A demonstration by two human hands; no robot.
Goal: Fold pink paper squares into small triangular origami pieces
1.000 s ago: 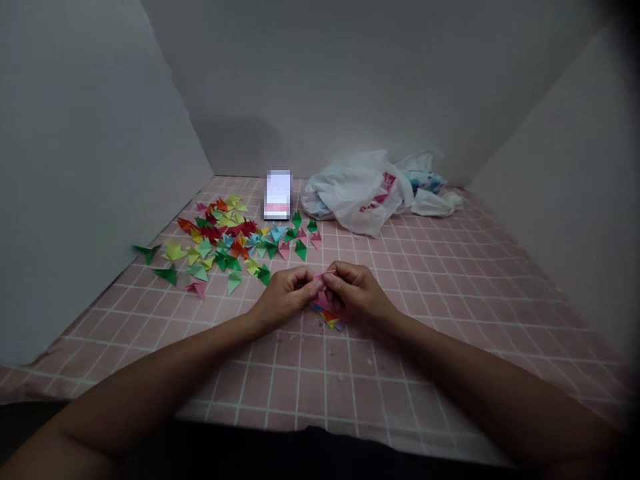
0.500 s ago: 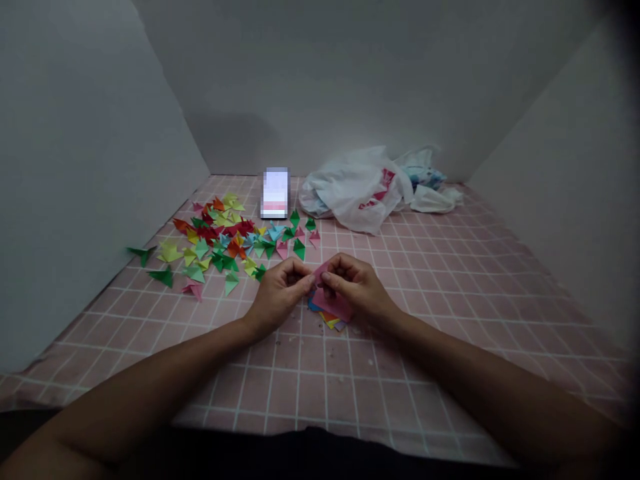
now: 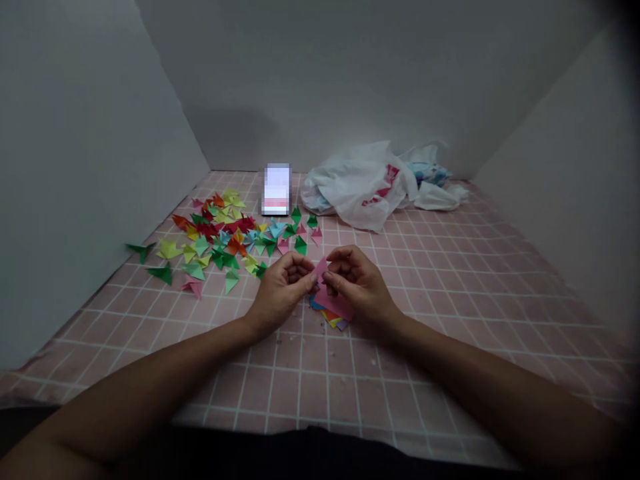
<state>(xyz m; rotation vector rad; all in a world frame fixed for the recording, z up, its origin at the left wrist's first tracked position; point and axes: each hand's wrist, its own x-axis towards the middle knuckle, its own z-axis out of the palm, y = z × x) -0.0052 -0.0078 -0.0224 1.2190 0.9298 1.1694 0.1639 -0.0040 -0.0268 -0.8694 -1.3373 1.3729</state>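
Note:
Between my two hands is a small folded piece of pink paper [image 3: 321, 268], its pointed tip sticking up. My left hand [image 3: 286, 283] pinches its left side between thumb and fingers. From the right, my right hand [image 3: 356, 280] pinches it too, thumb and forefinger closed on the paper. Just below lies a stack of coloured paper sheets [image 3: 334, 308], pink on top with blue, orange, yellow and purple corners fanned out. My right hand covers part of that stack.
Many folded paper cranes [image 3: 220, 233] in several colours spread over the left of the checked tablecloth [image 3: 450, 320]. A lit phone [image 3: 277, 190] stands behind them. White plastic bags [image 3: 360, 187] lie at the back right. Walls enclose the table on the left, back and right.
The pink paper's tip now stands more upright and shows more between my fingers. My right hand's fingers have loosened and lifted slightly. The camera view has shifted a little.

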